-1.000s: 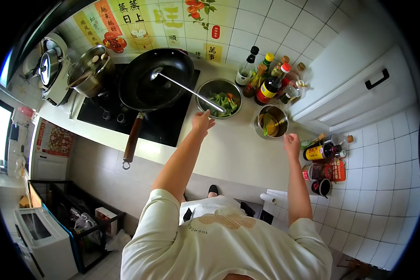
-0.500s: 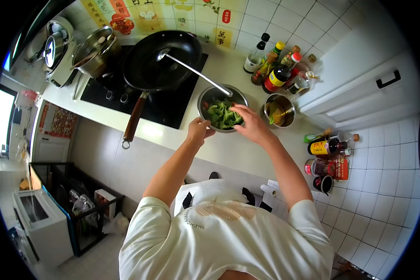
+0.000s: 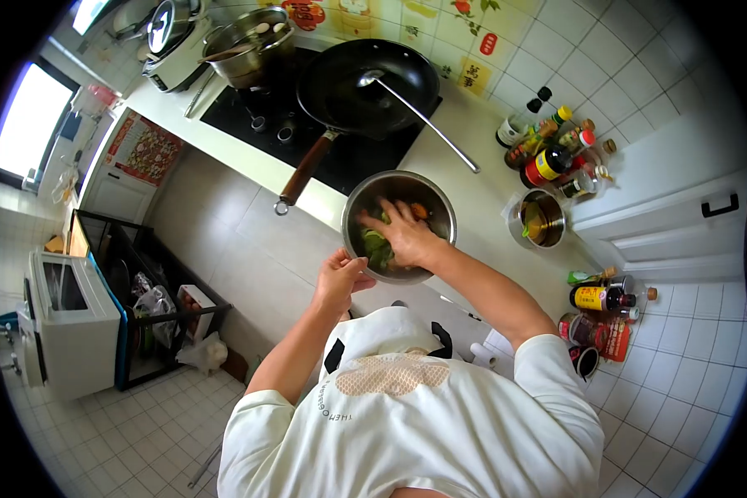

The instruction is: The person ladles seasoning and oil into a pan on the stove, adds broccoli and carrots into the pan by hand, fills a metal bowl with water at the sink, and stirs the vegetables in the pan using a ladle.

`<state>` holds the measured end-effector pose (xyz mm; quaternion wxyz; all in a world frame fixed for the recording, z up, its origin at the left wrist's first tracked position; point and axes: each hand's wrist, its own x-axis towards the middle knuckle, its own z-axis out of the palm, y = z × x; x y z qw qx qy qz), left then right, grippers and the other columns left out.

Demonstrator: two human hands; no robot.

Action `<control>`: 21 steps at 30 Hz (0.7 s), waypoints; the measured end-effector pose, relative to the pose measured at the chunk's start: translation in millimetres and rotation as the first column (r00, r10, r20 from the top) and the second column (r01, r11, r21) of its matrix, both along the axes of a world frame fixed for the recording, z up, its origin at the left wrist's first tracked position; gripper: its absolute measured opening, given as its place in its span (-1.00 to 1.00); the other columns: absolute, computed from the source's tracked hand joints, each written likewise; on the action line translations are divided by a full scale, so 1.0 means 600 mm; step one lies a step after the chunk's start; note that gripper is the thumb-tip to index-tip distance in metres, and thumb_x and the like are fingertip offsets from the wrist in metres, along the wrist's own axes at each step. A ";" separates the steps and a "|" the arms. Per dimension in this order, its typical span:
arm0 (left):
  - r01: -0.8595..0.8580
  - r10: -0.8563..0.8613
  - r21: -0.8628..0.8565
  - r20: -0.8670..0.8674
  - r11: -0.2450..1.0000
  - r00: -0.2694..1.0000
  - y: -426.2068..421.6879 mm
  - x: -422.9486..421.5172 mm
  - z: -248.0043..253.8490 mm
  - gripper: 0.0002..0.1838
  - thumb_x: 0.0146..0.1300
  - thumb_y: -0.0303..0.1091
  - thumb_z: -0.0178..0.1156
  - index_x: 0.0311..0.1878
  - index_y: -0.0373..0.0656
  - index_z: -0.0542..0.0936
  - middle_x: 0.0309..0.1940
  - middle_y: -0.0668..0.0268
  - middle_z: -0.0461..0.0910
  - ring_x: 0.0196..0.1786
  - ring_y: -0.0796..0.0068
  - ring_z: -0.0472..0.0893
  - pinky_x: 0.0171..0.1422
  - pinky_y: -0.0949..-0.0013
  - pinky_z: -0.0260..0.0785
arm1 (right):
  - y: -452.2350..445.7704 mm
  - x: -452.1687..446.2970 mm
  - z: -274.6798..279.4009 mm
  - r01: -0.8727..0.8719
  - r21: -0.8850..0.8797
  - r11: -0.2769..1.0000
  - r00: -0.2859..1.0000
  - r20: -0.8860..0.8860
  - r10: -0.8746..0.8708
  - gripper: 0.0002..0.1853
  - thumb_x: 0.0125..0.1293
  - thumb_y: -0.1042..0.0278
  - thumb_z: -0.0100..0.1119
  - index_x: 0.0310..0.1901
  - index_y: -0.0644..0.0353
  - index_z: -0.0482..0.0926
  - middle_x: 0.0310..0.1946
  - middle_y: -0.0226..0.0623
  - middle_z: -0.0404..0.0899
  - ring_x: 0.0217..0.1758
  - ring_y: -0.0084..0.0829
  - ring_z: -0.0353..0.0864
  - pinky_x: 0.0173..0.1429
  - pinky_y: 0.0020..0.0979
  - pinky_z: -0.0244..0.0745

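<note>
A round steel mixing bowl [image 3: 446, 202] is held near my body at the counter's front edge. My left hand [image 3: 341, 275] is closed on its lower left rim, thumb and fingers pinching it. Inside lie green leafy vegetables [image 3: 377, 249] and an orange-red piece [image 3: 420, 211]. My right hand [image 3: 408, 234] reaches into the bowl with its fingers spread over the greens, hiding some of them. Beyond the bowl, a black wok [image 3: 349, 83] with a wooden handle sits on the cooktop. A metal ladle [image 3: 427, 121] rests in the wok, its handle sticking out over the counter.
A steel pot [image 3: 253, 62] stands left of the wok. To the right, several sauce bottles [image 3: 548, 166] and a small metal container [image 3: 544, 220] with yellowish contents stand on the counter [image 3: 494, 261]. More bottles and jars [image 3: 598, 299] are by the right wall.
The bowl has come towards me from beside the ladle handle to the counter's edge. My right hand has gone deeper into the bowl, fingers spreading. The whole view has shifted.
</note>
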<state>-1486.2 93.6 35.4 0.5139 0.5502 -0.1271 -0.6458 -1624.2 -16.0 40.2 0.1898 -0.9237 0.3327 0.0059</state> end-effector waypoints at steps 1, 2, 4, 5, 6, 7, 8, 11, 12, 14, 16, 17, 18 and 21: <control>-0.004 0.004 -0.014 -0.005 1.000 1.000 0.006 0.011 0.015 -0.87 0.12 -0.50 0.08 -0.23 -0.16 0.46 -0.44 0.27 0.58 -0.51 0.49 0.59 -0.40 0.46 0.53 | 0.006 0.014 0.012 -0.029 -0.075 0.997 0.999 0.041 0.032 -0.25 -0.26 0.37 0.33 0.10 -0.22 0.32 0.18 -0.11 0.11 0.20 0.01 0.15 0.10 -0.01 0.33; -0.011 0.011 -0.021 -0.003 1.000 1.000 0.010 0.020 0.027 -0.87 0.12 -0.50 0.08 -0.23 -0.16 0.46 -0.44 0.27 0.58 -0.51 0.49 0.59 -0.40 0.46 0.53 | 0.002 0.024 0.014 -0.037 -0.082 0.996 0.998 0.043 0.040 -0.25 -0.26 0.37 0.33 0.10 -0.22 0.32 0.18 -0.11 0.11 0.20 0.01 0.15 0.10 -0.01 0.33; -0.038 0.039 -0.039 0.032 0.999 0.999 0.016 0.040 0.051 -0.86 0.12 -0.50 0.09 -0.21 -0.16 0.46 -0.44 0.28 0.58 -0.51 0.51 0.59 -0.41 0.46 0.53 | -0.010 0.048 0.022 -0.144 -0.175 0.974 0.977 0.135 0.168 -0.30 -0.23 0.38 0.33 0.08 -0.22 0.36 0.11 -0.19 0.21 0.13 -0.03 0.25 -0.03 -0.02 0.44; -0.042 0.043 -0.047 0.035 0.998 0.998 0.015 0.050 0.063 -0.86 0.12 -0.50 0.09 -0.21 -0.16 0.46 -0.44 0.28 0.58 -0.51 0.51 0.59 -0.41 0.46 0.53 | -0.016 0.061 0.027 -0.147 -0.183 0.972 0.975 0.137 0.173 -0.30 -0.23 0.38 0.33 0.08 -0.22 0.36 0.11 -0.19 0.21 0.13 -0.03 0.25 -0.03 -0.02 0.44; -0.061 0.064 -0.073 0.029 0.995 0.998 0.013 0.061 0.076 -0.85 0.12 -0.49 0.10 -0.21 -0.16 0.46 -0.44 0.28 0.58 -0.52 0.51 0.59 -0.41 0.47 0.53 | -0.019 0.076 0.047 -0.141 -0.174 0.975 0.975 0.143 0.167 -0.36 -0.23 0.40 0.30 0.02 -0.18 0.41 0.07 -0.17 0.24 0.08 -0.03 0.29 0.01 -0.07 0.41; -0.082 0.084 -0.099 0.021 0.992 0.996 0.010 0.072 0.088 -0.85 0.12 -0.49 0.10 -0.21 -0.16 0.46 -0.44 0.28 0.58 -0.52 0.51 0.59 -0.42 0.47 0.53 | -0.023 0.091 0.067 -0.136 -0.166 0.977 0.976 0.149 0.161 -0.42 -0.24 0.42 0.27 -0.03 -0.14 0.45 0.03 -0.15 0.27 0.03 -0.03 0.33 0.06 -0.13 0.39; -0.086 0.089 -0.108 0.022 0.990 0.996 0.006 0.085 0.102 -0.85 0.12 -0.49 0.10 -0.21 -0.16 0.46 -0.44 0.28 0.58 -0.52 0.51 0.59 -0.42 0.47 0.53 | -0.029 0.105 0.083 -0.141 -0.174 0.975 0.975 0.149 0.168 -0.42 -0.24 0.42 0.27 -0.03 -0.14 0.45 0.03 -0.15 0.27 0.03 -0.03 0.33 0.06 -0.13 0.39; -0.077 0.086 -0.158 0.055 0.984 0.995 -0.017 0.134 0.140 -0.88 0.12 -0.49 0.10 -0.24 -0.17 0.46 -0.46 0.26 0.58 -0.54 0.50 0.59 -0.41 0.47 0.53 | -0.049 0.149 0.132 -0.087 -0.221 0.971 0.973 0.192 0.131 -0.44 -0.27 0.43 0.27 -0.07 -0.10 0.48 -0.06 -0.21 0.35 -0.06 -0.11 0.42 0.00 -0.15 0.39; -0.080 0.091 -0.166 0.057 0.983 0.994 -0.027 0.148 0.156 -0.88 0.12 -0.49 0.10 -0.24 -0.17 0.46 -0.46 0.26 0.58 -0.54 0.50 0.59 -0.41 0.47 0.53 | -0.059 0.164 0.146 -0.090 -0.229 0.969 0.972 0.193 0.136 -0.44 -0.27 0.43 0.27 -0.07 -0.10 0.48 -0.06 -0.21 0.35 -0.06 -0.11 0.42 0.00 -0.15 0.39; -0.051 0.063 -0.151 0.079 0.987 0.995 -0.047 0.177 0.185 -0.89 0.13 -0.51 0.08 -0.26 -0.18 0.44 -0.43 0.30 0.55 -0.51 0.53 0.57 -0.37 0.45 0.52 | -0.083 0.192 0.168 -0.116 -0.183 0.976 0.979 0.147 0.144 -0.47 -0.16 0.40 0.22 -0.03 -0.18 0.47 -0.08 -0.21 0.35 -0.07 -0.16 0.46 -0.05 -0.07 0.43; -0.037 0.051 -0.170 0.073 0.985 0.996 -0.067 0.210 0.196 -0.90 0.12 -0.51 0.08 -0.27 -0.20 0.42 -0.42 0.25 0.55 -0.49 0.49 0.58 -0.37 0.44 0.52 | -0.103 0.217 0.185 -0.083 -0.184 0.979 0.972 0.203 0.120 -0.42 -0.25 0.37 0.30 -0.04 -0.18 0.48 -0.13 -0.22 0.38 -0.09 -0.18 0.49 -0.02 -0.12 0.42; -0.037 0.052 -0.173 0.083 0.984 0.995 -0.077 0.225 0.202 -0.90 0.12 -0.51 0.08 -0.27 -0.20 0.42 -0.42 0.24 0.55 -0.48 0.47 0.58 -0.37 0.44 0.52 | -0.113 0.226 0.194 -0.059 -0.119 0.991 0.962 0.258 0.088 -0.40 -0.29 0.35 0.34 -0.05 -0.16 0.49 -0.15 -0.21 0.39 -0.11 -0.16 0.49 -0.03 -0.16 0.42; -0.036 0.053 -0.173 0.092 0.984 0.994 -0.086 0.239 0.206 -0.90 0.12 -0.51 0.08 -0.28 -0.21 0.42 -0.41 0.22 0.55 -0.48 0.45 0.58 -0.37 0.44 0.52 | -0.120 0.237 0.204 -0.038 -0.049 0.998 0.949 0.310 0.051 -0.39 -0.33 0.32 0.37 -0.06 -0.15 0.49 -0.18 -0.19 0.41 -0.13 -0.13 0.50 -0.03 -0.20 0.43; -0.012 0.034 -0.202 0.106 0.979 0.994 -0.119 0.287 0.205 -0.90 0.12 -0.51 0.07 -0.27 -0.22 0.41 -0.40 0.20 0.55 -0.46 0.41 0.58 -0.37 0.44 0.52 | -0.151 0.280 0.203 0.008 -0.012 1.000 0.912 0.409 -0.002 -0.39 -0.36 0.28 0.40 -0.09 -0.10 0.50 -0.22 -0.15 0.43 -0.13 -0.10 0.50 -0.02 -0.25 0.44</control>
